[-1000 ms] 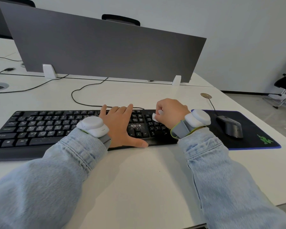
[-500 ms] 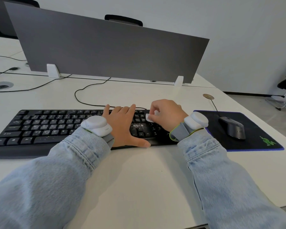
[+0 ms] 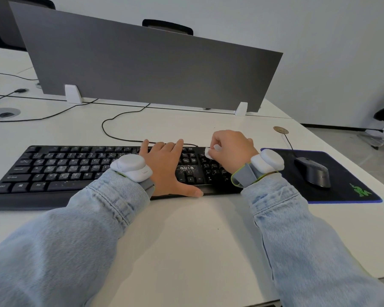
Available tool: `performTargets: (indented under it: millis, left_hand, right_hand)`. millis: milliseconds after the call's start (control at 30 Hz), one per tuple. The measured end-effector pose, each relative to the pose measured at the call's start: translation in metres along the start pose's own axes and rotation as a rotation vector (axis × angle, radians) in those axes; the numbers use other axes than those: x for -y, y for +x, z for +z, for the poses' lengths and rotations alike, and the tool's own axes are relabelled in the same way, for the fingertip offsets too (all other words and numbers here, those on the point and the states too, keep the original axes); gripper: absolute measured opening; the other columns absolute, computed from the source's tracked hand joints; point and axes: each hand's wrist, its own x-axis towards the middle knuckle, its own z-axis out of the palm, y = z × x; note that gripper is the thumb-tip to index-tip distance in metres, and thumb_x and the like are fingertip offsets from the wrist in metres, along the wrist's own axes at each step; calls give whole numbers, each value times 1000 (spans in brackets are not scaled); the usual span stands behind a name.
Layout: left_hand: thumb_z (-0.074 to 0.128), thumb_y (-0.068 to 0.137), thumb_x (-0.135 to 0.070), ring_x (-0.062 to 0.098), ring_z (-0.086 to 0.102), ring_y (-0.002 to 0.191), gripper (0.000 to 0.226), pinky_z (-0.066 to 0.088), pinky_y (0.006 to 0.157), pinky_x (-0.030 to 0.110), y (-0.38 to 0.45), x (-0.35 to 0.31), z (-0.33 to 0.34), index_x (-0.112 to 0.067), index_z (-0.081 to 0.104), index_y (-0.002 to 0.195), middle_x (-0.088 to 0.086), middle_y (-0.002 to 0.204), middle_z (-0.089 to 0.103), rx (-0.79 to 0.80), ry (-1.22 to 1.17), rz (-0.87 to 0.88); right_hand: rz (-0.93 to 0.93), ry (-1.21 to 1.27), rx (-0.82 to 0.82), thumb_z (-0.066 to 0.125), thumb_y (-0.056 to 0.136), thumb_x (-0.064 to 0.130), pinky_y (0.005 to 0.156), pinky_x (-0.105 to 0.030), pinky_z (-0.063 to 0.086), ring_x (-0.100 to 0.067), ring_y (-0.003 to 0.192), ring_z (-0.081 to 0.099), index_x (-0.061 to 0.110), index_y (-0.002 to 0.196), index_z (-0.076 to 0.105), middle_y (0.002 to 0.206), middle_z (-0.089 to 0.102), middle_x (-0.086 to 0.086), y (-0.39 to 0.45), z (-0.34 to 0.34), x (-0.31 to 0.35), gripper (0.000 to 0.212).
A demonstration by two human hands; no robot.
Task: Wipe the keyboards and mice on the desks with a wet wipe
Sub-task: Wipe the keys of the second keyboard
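Observation:
A black keyboard [image 3: 60,171] lies across the white desk [image 3: 186,240]. My left hand [image 3: 166,169] rests flat on its right-hand middle keys, fingers straight and thumb spread along the front edge. My right hand [image 3: 230,149] is curled over the keyboard's right end, near its back edge, and pinches a small folded white wet wipe [image 3: 208,152] against the keys. A dark grey mouse [image 3: 313,173] sits to the right on a black mouse pad [image 3: 346,187], apart from both hands.
A grey divider panel [image 3: 146,69] stands on white feet behind the keyboard. Black cables [image 3: 111,129] run across the desk toward it. A round cable port [image 3: 3,113] sits at the left. The desk's right edge [image 3: 364,165] drops to the floor, with a chair base beyond.
My right hand has carried the wipe from the numeric keys back toward the keyboard's rear edge. My left hand has stayed flat on the keys.

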Motion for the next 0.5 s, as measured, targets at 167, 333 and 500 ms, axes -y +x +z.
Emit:
performTargets:
  millis: [167, 333, 500]
  left_hand:
    - [19, 36, -105, 21, 26, 148, 152, 4, 122, 59, 1, 0, 2, -18, 1, 160, -5, 159, 33, -11, 11, -3]
    - [18, 36, -106, 21, 26, 148, 153, 4, 122, 59, 1, 0, 2, -18, 1, 160, -6, 159, 33, -23, 12, -7]
    - [18, 36, -105, 21, 25, 148, 152, 3, 122, 59, 0, -1, 0, -18, 0, 160, -5, 159, 32, 0, 10, -3]
  right_hand:
    - [-48, 35, 103, 61, 87, 36, 83, -38, 38, -17, 90, 53, 26, 79, 61, 85, 54, 13, -4, 2, 7, 13]
    - [-55, 99, 91, 63, 85, 35, 85, -42, 44, -17, 88, 55, 26, 77, 61, 84, 57, 12, -5, -7, -2, 12]
    - [-85, 34, 202, 63, 87, 35, 86, -42, 46, -16, 82, 53, 25, 78, 61, 74, 50, 14, -11, -9, 0, 13]
